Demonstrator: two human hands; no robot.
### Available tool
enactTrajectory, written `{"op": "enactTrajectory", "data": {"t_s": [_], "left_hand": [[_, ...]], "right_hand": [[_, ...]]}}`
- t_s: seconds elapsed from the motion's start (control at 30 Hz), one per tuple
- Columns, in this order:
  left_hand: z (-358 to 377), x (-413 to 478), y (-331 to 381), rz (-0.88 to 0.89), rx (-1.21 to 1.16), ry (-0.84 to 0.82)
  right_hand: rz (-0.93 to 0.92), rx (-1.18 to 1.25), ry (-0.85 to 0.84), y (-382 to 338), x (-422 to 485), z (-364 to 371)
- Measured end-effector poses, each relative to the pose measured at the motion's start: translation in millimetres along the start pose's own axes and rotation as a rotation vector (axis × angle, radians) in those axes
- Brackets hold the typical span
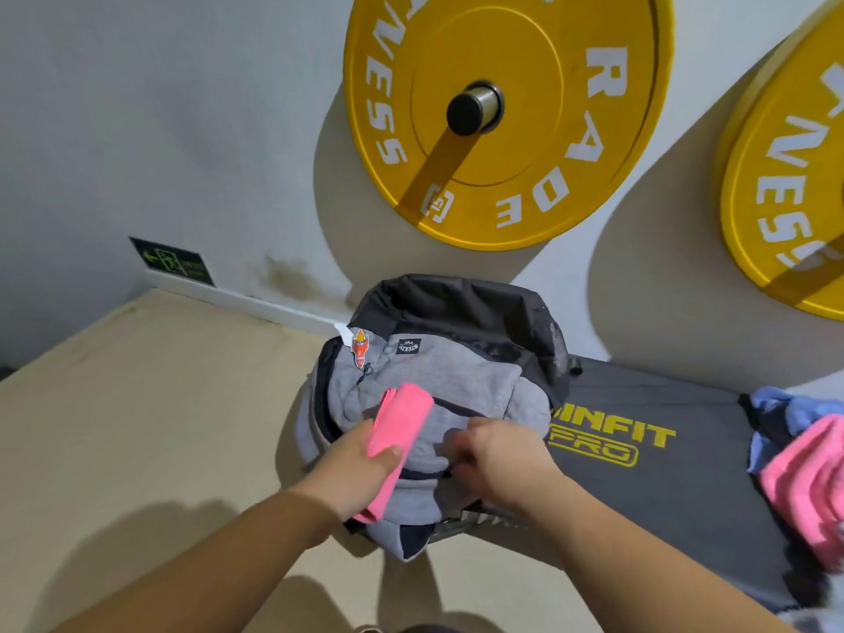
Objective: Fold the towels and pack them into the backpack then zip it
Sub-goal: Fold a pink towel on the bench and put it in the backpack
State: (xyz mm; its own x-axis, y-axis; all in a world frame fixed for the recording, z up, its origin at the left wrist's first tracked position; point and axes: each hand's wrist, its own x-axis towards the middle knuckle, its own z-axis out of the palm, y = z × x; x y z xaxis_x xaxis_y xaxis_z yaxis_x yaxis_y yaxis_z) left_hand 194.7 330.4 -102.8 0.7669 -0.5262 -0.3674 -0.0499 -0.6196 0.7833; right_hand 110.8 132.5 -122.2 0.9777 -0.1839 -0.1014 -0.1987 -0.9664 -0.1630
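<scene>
Snagging is risked unless the backpack point(456, 358) is opened wider: the pink towel point(404, 415) is gripped in left hand point(361, 463) fingers; fabric under right hand point(498, 454) fingers is pinched.

A dark grey padded bench point(685, 486) runs along the white wall point(182, 130), with yellow lettering point(612, 443) printed on its top toward the left end. On that left end lies a grey and black backpack point(456, 367), its far end against the wall and its near end hanging past the bench's front edge. At the right end, well apart from the backpack, lies a loose heap: a blue towel point(785, 406) toward the wall and a pink towel point(804, 477) in front, touching it. The bench stands on a beige floor point(160, 404).
</scene>
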Motion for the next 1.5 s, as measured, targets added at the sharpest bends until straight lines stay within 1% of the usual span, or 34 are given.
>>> {"op": "enactTrajectory", "data": {"t_s": [0.07, 0.13, 0.17, 0.23, 0.27, 0.33, 0.4, 0.47, 0.6, 0.73, 0.8, 0.9, 1.0, 1.07, 1.13, 1.2, 1.27, 1.4, 1.43, 1.5], "left_hand": [[2, -4, -6, -0.020, -0.028, 0.032], [0, -11, -16, -0.003, -0.004, 0.114], [-3, -13, -23, -0.005, 0.008, 0.150], [-8, -20, -34, -0.063, 0.002, 0.175], [-9, -21, -36, -0.110, 0.002, 0.162], [-4, -19, -30, -0.166, -0.020, 0.183], [4, -8, -17, -0.179, -0.004, 0.164], [16, 10, -2, -0.164, -0.021, 0.111], [39, 48, 28, -0.075, -0.087, 0.073], [59, 85, 41, -0.096, -0.087, 0.142], [68, 99, 40, -0.086, -0.117, 0.168], [82, 105, 38, -0.049, -0.204, 0.227], [91, 103, 28, -0.084, -0.275, 0.204], [92, 101, 17, -0.056, -0.212, 0.199], [87, 101, 8, -0.016, -0.091, 0.213], [72, 81, 22, 0.021, 0.010, 0.245], [57, 62, 34, 0.088, 0.067, 0.285], [44, 25, 70, 0.242, 0.037, 0.260], [47, 17, 83, 0.275, 0.024, 0.246], [57, 6, 107, 0.337, 0.046, 0.226]], "right_hand": [[0.078, 0.073, 0.072, 10, 6, -6], [0.193, 0.190, 0.223, 19, 14, -18], [0.260, 0.297, 0.319, 25, 19, -25], [0.407, 0.631, 0.485, 38, 26, -40], [0.480, 0.794, 0.553, 43, 29, -45], [0.601, 1.000, 0.628, 50, 32, -52], [0.660, 1.128, 0.632, 52, 33, -52], [0.667, 1.242, 0.611, 50, 34, -52], [0.659, 1.483, 0.621, 48, 38, -58], [0.647, 1.795, 0.611, 52, 43, -67], [0.645, 1.867, 0.607, 55, 44, -71], [0.679, 1.887, 0.583, 57, 44, -69], [0.734, 1.843, 0.581, 59, 42, -58], [0.768, 1.764, 0.585, 59, 41, -50], [0.757, 1.583, 0.606, 59, 39, -42], [0.661, 1.300, 0.577, 59, 35, -38], [0.536, 1.105, 0.475, 54, 29, -38], [0.306, 0.929, 0.178, 44, 9, -46], [0.260, 0.904, 0.146, 44, 2, -50], [0.194, 0.829, 0.142, 48, -16, -64]]}}
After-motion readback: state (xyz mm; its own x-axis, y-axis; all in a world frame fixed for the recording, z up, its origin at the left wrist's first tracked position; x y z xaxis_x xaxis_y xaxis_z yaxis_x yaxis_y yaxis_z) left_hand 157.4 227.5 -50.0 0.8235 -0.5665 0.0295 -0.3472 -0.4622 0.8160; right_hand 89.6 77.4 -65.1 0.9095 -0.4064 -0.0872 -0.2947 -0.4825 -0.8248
